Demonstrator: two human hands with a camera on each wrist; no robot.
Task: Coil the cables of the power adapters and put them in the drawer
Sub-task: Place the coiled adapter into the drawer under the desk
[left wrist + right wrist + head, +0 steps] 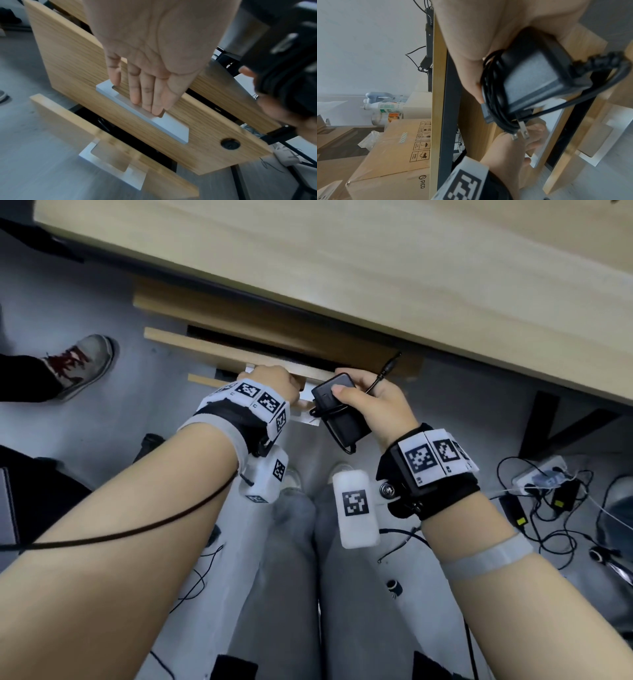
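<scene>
Nearest, at 6 o'clock in the head view: grey trouser legs point(291, 559) and both forearms with marker-tagged wristbands. At 10 o'clock of the legs, left hand point(270, 381), fingers point(147, 94) straight and laid flat on the silver drawer handle point(164, 125), not curled round it, holding nothing. At 1 o'clock of the legs, right hand point(373, 402) clenched round the black power adapter point(337, 412), thumb on top; cable point(491, 97) wound in loops round the body, two metal plug prongs point(523, 132) projecting, barrel plug point(388, 366) sticking up at 1 o'clock. Adapter held in the air just beside the left hand, in front of the wooden drawer front point(82, 65), outside the drawer. Below it, a second drawer front point(72, 129), slightly ajar, dark gap between the two. Lock hole point(229, 144) at 4 o'clock of the handle. Farther out: desk top point(376, 261) at 12 o'clock overhanging the drawers; shoe point(85, 364) at 9 o'clock; power strip point(544, 477) with tangled cables on the floor at 3 o'clock. Farthest, in the right wrist view: cardboard boxes point(399, 155) and bottles point(383, 105).
</scene>
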